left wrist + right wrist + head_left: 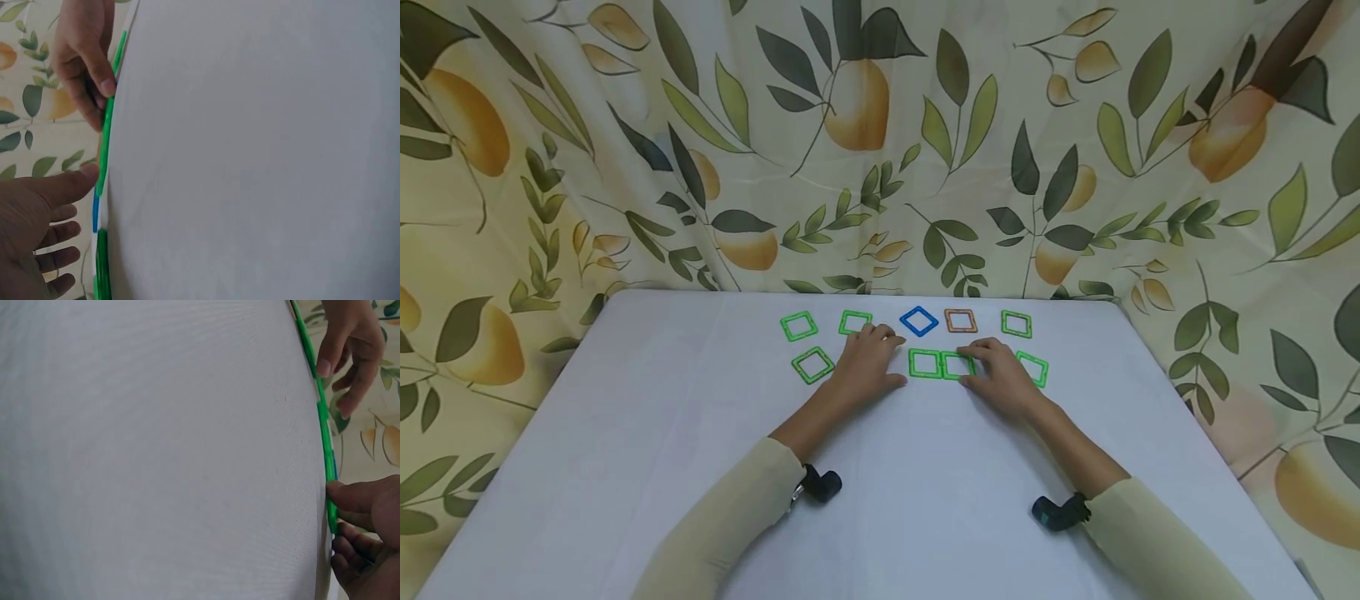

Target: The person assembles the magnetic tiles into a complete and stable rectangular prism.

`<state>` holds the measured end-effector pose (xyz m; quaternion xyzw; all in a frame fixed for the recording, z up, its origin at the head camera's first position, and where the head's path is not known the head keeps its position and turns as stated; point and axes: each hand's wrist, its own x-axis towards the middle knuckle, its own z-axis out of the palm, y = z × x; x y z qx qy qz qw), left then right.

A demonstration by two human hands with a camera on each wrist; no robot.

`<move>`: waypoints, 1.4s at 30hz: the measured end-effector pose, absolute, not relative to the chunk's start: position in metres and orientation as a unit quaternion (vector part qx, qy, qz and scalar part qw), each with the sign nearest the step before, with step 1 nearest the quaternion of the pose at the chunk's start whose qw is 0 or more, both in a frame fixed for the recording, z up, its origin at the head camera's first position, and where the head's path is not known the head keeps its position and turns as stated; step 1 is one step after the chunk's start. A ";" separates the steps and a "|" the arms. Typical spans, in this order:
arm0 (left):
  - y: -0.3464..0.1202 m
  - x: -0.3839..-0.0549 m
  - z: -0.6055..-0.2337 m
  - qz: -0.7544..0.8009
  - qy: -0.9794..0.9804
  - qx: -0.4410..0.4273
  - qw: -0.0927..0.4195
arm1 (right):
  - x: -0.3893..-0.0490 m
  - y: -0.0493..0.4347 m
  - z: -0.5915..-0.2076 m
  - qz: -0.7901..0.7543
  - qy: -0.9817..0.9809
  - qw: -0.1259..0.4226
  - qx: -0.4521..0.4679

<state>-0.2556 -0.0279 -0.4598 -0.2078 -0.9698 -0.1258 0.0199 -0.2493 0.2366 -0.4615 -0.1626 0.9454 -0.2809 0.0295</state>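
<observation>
Two green square frames lie edge to edge on the white table: a left green frame (pixel 925 376) and a right green frame (pixel 953 378). My right hand (pixel 1006 379) pinches the right one between thumb and fingers; its thumb (pixel 350 495) shows against the green edge in the right wrist view. To the left of the pair, my left hand (pixel 867 365) is held with fingers apart and holds nothing. Its thumb (pixel 74 186) points toward the pair. Behind the left hand, a green frame (pixel 855 313) is partly covered by the fingers.
Farther back lie a blue frame (pixel 910 313), an orange frame (pixel 959 312) and a green frame (pixel 1017 314). At the left are a back green frame (pixel 795 317) and a front green frame (pixel 804 355). Another green frame (pixel 1046 374) sits partly behind the right hand. A patterned curtain (pixel 940 167) hangs behind the table.
</observation>
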 end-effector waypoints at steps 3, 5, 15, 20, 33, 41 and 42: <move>-0.039 -0.254 -0.459 -0.132 -0.970 -0.202 0.017 | -0.250 0.237 -0.462 -0.278 0.946 0.031 -0.162; -0.046 -0.254 -0.459 -0.133 -0.971 -0.199 0.012 | -0.251 0.237 -0.461 -0.277 0.947 0.033 -0.161; -0.071 -0.252 -0.460 -0.139 -0.971 -0.194 -0.008 | -0.250 0.237 -0.460 -0.282 0.945 0.041 -0.159; -0.081 -0.251 -0.457 -0.145 -0.971 -0.191 -0.014 | -0.251 0.237 -0.460 -0.280 0.945 0.037 -0.161; -0.099 -0.250 -0.449 -0.164 -0.965 -0.202 -0.042 | -0.245 0.235 -0.459 -0.275 0.947 0.048 -0.157; -0.103 -0.253 -0.451 -0.187 -0.961 -0.201 -0.039 | -0.242 0.234 -0.460 -0.265 0.952 0.043 -0.150; -0.103 -0.253 -0.452 -0.189 -0.960 -0.201 -0.038 | -0.241 0.234 -0.460 -0.263 0.952 0.040 -0.152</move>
